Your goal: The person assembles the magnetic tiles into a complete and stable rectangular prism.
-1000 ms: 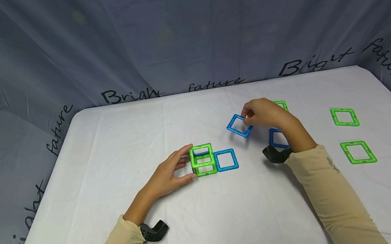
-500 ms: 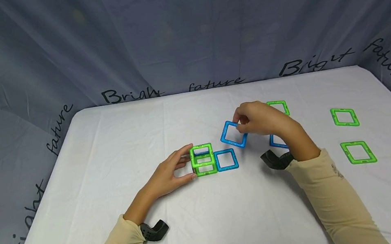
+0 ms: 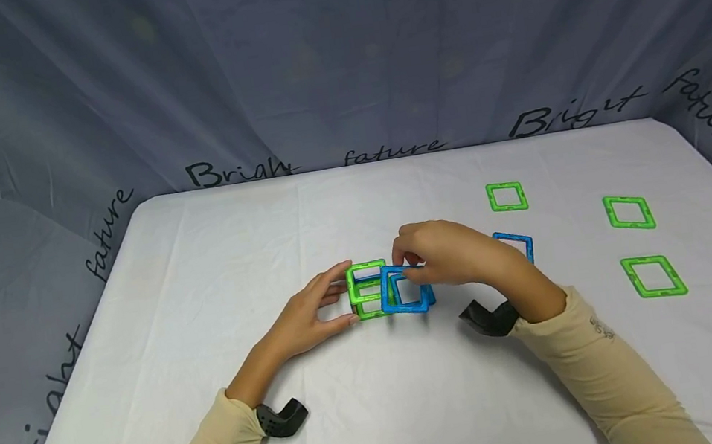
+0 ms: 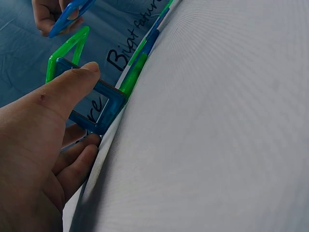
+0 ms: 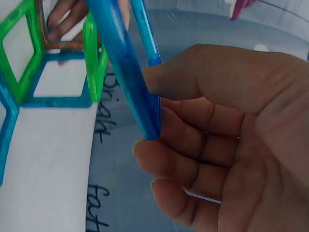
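My left hand (image 3: 307, 314) holds the side of a small box-like build of square magnetic tiles (image 3: 369, 297), its thumb in front and its fingers behind. In the left wrist view, the thumb lies against an upright blue tile (image 4: 116, 100) of that build. Between the thumb and fingers of my right hand (image 3: 451, 251) is a blue magnetic tile (image 3: 385, 292), pinched and raised at the right side of the build. It overlaps the build and a flat blue tile (image 3: 431, 294) beside it in the head view. Whether it touches them, I cannot tell.
Loose green tiles lie to the right: one at the back (image 3: 509, 208), one farther right (image 3: 633, 225), and one nearer (image 3: 662, 292). Another blue tile (image 3: 513, 235) is partly hidden by my right arm. A white cloth covers the table (image 3: 388, 413), with a grey curtain (image 3: 336, 67) behind.
My right hand has carried the blue tile left and toward me, from beyond the flat blue tile to beside the build, straightening it on the way. The left hand has stayed in place.
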{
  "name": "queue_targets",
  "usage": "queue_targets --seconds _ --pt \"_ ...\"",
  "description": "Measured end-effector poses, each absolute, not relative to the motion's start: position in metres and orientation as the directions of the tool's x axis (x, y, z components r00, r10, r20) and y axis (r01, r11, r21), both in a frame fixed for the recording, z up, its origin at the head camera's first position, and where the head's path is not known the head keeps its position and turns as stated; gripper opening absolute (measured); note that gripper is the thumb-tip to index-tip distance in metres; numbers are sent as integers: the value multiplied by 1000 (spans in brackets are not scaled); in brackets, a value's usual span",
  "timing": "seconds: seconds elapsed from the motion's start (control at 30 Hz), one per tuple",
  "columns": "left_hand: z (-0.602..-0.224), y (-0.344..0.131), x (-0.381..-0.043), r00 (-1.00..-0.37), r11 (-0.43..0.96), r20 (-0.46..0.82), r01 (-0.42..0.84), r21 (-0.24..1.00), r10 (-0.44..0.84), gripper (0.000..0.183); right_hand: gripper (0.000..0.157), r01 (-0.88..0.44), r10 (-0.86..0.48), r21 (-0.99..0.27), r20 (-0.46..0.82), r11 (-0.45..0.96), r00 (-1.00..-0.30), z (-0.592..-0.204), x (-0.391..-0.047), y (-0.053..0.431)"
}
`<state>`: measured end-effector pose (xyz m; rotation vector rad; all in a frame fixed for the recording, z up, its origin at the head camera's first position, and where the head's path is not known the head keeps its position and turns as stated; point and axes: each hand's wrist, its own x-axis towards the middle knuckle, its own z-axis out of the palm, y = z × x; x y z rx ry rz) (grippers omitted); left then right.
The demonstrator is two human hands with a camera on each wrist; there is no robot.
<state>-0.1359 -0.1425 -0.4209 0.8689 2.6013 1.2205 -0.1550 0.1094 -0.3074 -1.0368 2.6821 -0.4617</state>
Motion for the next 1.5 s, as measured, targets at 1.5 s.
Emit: queue_targets --seconds 1.5 --pt "-421 -145 -137 -820 519 96 443 731 564 75 11 -791 -791 -12 -19 612 -612 -335 -115 58"
